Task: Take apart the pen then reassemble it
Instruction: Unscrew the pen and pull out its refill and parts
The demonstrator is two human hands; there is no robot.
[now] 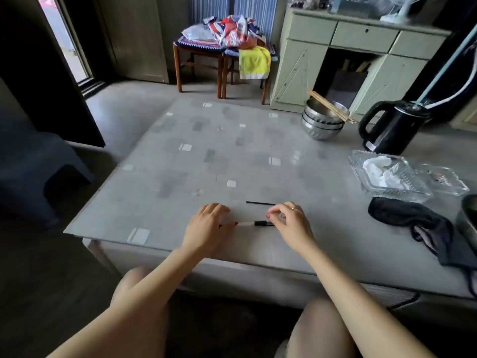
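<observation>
1. We are looking down at a grey desk [180,156] with both bare hands resting near its front edge.
2. We are seeing a stack of metal bowls [322,125] at the far right of the desk, with wooden chopsticks [331,107] lying across the rim of the top bowl.
3. We are seeing a clear glass dish [387,174] nearer on the right, holding crumpled white tissue [384,169]; a second, smaller glass dish [446,180] is sitting just beside it, and what is inside it is too blurred to tell.
4. We are noticing a black kettle [392,127] standing behind the dishes and a dark cloth [413,223] lying in front of them.
5. We are seeing the pen barrel [255,223] lying flat on the desk between the two hands, pale at its left end and black at its right.
6. We are seeing the left hand [209,226] lying palm down, its grip loose, with the thumb touching the barrel's pale end.
7. We are seeing the right hand [289,223] curled over the barrel's black end; we cannot tell whether its grip is pinching that end.
8. We are seeing a thin black refill [260,203] lying apart on the desk, just beyond the barrel and reaching towards the right fingertips.
</observation>
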